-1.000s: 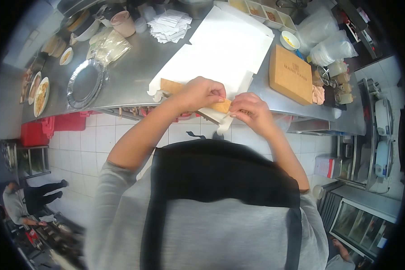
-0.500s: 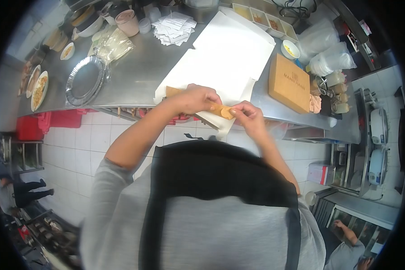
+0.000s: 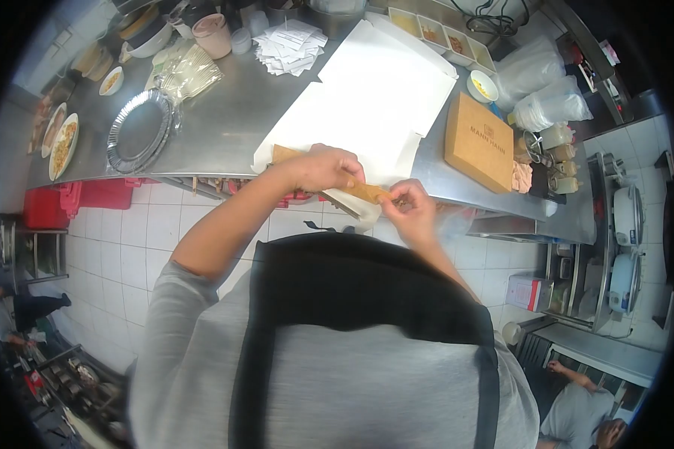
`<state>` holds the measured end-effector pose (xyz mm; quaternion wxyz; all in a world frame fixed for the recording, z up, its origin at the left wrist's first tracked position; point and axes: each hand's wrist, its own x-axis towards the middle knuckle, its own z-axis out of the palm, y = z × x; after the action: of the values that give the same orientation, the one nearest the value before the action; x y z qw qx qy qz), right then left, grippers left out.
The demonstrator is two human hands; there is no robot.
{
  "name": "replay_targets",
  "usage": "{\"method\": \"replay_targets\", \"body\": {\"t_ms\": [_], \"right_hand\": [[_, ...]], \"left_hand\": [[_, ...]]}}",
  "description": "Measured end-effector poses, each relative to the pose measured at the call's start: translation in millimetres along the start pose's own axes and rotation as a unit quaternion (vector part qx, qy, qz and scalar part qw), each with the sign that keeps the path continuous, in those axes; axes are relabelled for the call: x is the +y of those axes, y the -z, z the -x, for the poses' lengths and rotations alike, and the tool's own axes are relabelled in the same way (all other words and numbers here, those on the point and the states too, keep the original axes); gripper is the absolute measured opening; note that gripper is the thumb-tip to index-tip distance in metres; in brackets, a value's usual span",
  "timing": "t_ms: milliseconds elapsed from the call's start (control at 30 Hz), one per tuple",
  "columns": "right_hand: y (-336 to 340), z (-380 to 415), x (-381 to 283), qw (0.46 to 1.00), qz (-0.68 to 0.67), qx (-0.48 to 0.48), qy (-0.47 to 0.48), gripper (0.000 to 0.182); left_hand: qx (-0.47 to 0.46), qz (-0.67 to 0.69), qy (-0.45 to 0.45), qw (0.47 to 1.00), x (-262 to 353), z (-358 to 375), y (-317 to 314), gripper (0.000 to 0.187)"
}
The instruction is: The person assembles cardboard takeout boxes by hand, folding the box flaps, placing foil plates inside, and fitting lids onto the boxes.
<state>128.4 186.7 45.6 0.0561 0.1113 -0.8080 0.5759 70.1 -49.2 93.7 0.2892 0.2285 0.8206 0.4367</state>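
Note:
A large unfolded cardboard box [image 3: 367,97] lies on the steel counter, its white inner face up. Along the near edge runs a brown flap [image 3: 368,194] that appears to belong to it. My left hand [image 3: 326,166] is closed on this flap, thumb toward the middle, covering part of it. At the flap's right end, my right hand [image 3: 412,210] pinches the tip between thumb and fingers. Both hands are just in front of the counter edge, close together.
A closed brown box [image 3: 479,142] stands at right, near a small white bowl [image 3: 483,85] and sauce bottles [image 3: 565,161]. To the left are foil trays [image 3: 138,131], wrapped cutlery [image 3: 191,75] and a food plate [image 3: 64,146]. Paper slips [image 3: 290,46] lie behind. Two people are in the background.
My right hand has moved slightly down at the flap's right end. The flap's curled tip now looks flatter. My left hand stays nearly in place.

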Motion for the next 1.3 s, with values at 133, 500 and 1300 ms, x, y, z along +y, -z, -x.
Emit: {"method": "replay_targets", "body": {"t_ms": [133, 500, 1300], "right_hand": [[-1.8, -1.3, -2.4, 0.999, -0.012, -0.002, -0.029, 0.019], [-15.0, -4.6, -4.9, 0.989, -0.113, -0.01, -0.095, 0.017], [16.9, -12.6, -50.9, 0.962, 0.252, -0.039, 0.102, 0.031]], "left_hand": [[-0.003, -0.011, -0.014, 1.0, -1.7, -1.3, -0.1, 0.018], [-0.017, -0.056, -0.033, 0.998, -1.2, -3.5, -1.1, 0.019], [0.178, -0.218, -0.138, 0.95, 16.8, 3.9, -29.5, 0.009]]}}
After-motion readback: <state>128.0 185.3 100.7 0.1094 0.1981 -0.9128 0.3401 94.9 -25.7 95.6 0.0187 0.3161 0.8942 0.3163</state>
